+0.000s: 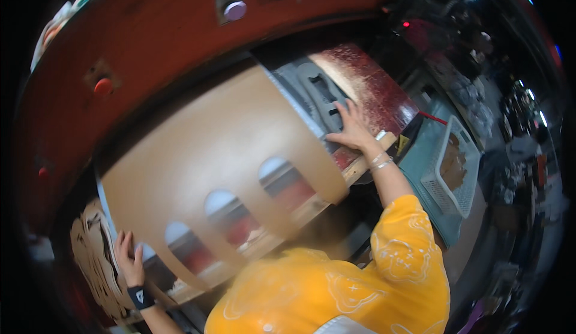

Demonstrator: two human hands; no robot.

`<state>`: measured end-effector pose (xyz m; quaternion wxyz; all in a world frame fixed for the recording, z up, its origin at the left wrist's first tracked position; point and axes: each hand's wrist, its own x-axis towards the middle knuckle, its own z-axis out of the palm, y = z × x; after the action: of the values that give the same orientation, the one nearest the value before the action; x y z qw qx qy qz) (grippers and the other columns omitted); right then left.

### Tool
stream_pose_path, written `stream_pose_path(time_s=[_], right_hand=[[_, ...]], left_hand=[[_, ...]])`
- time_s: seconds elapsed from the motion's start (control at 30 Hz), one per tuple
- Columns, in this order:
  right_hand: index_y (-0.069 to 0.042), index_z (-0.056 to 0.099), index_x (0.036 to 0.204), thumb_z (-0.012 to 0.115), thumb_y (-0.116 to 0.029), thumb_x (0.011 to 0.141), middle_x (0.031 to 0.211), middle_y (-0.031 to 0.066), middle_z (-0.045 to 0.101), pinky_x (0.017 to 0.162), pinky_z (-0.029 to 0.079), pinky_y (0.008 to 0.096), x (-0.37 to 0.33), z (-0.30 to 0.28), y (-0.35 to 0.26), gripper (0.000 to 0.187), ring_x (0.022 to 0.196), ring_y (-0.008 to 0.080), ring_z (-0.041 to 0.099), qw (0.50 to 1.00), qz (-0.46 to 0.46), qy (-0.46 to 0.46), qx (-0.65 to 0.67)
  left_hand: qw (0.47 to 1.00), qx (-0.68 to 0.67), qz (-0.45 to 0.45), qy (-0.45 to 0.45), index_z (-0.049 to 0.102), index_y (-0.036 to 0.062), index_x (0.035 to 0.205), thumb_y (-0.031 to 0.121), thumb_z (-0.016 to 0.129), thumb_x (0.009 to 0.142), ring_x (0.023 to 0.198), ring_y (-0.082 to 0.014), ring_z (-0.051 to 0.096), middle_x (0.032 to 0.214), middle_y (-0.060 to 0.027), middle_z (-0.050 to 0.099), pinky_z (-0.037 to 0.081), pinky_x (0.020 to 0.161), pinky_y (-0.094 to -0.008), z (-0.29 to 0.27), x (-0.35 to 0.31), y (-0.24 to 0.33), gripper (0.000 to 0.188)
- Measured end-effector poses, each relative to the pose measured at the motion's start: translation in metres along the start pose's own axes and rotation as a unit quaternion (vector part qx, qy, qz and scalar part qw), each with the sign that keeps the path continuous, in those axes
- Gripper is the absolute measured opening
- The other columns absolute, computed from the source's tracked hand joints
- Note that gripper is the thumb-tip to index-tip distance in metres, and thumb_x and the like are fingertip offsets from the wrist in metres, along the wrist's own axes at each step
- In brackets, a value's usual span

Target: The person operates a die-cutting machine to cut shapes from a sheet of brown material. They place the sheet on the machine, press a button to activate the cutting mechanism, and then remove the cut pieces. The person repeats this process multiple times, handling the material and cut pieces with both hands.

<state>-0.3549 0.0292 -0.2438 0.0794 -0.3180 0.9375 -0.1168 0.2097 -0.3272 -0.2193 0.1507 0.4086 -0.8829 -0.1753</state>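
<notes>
A broad tan sheet lies across the machine bed, with several arched cutouts along its near edge. At its left end my left hand is open, fingers stretched beside or on the sheet's edge; contact is unclear. My right hand is open with fingers and thumb spread, over the near end of a grey frame-like piece that looks like a cutting die. Whether the fingertips press on it I cannot tell. The die lies just right of the sheet, beside a scuffed red board.
A red machine body spans the far side, bearing a red button and a pale purple button. Curved brown offcuts pile at the left. A white plastic basket with brown pieces stands at the right.
</notes>
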Motion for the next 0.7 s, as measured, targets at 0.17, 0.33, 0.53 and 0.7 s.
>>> stream_pose_path(time_s=[0.17, 0.33, 0.53, 0.7], right_hand=[[-0.021, 0.041, 0.139, 0.072, -0.046, 0.06, 0.146, 0.0207, 0.029, 0.107, 0.016, 0.061, 0.011, -0.001, 0.011, 0.088, 0.128, 0.0462, 0.029, 0.997, -0.073, 0.035, 0.002], [-0.017, 0.05, 0.135, 0.073, -0.041, 0.063, 0.139, 0.0188, 0.042, 0.104, 0.034, 0.0432, 0.015, -0.009, -0.013, 0.079, 0.124, 0.0316, 0.044, 0.947, 0.001, 0.069, 0.315], [-0.005, 0.053, 0.13, 0.076, -0.022, 0.065, 0.123, 0.0155, 0.056, 0.096, 0.041, 0.0296, -0.014, -0.022, -0.091, 0.071, 0.111, 0.0217, 0.053, 0.854, -0.09, 0.05, 0.51], [-0.007, 0.055, 0.128, 0.075, -0.025, 0.062, 0.137, 0.02, 0.045, 0.106, 0.033, 0.0343, -0.037, -0.033, -0.181, 0.071, 0.128, 0.0297, 0.042, 0.866, -0.184, -0.03, 0.463]], left_hand=[[0.997, 0.063, 0.037, -0.01, 0.054, 0.0052, 0.126, 0.008, 0.065, 0.079, 0.124, -0.0354, 0.04, 0.137, -0.0179, 0.045, 0.031, 0.105, -0.0421, -0.006, 0.018, -0.019, 0.049], [0.997, 0.024, 0.071, -0.014, 0.047, 0.003, 0.133, 0.01, 0.06, 0.084, 0.125, -0.033, 0.041, 0.142, -0.0181, 0.038, 0.03, 0.107, -0.0398, -0.008, 0.028, -0.004, 0.05], [0.999, -0.031, 0.043, 0.004, 0.059, -0.0038, 0.119, 0.027, 0.063, 0.086, 0.111, -0.042, 0.053, 0.122, -0.0278, 0.055, 0.039, 0.1, -0.0419, -0.007, 0.005, 0.021, 0.045], [0.997, 0.0, 0.0, 0.078, 0.061, -0.0045, 0.112, 0.022, 0.071, 0.082, 0.097, -0.0372, 0.06, 0.111, -0.0298, 0.059, 0.048, 0.087, -0.0373, -0.008, 0.031, 0.014, 0.042]])
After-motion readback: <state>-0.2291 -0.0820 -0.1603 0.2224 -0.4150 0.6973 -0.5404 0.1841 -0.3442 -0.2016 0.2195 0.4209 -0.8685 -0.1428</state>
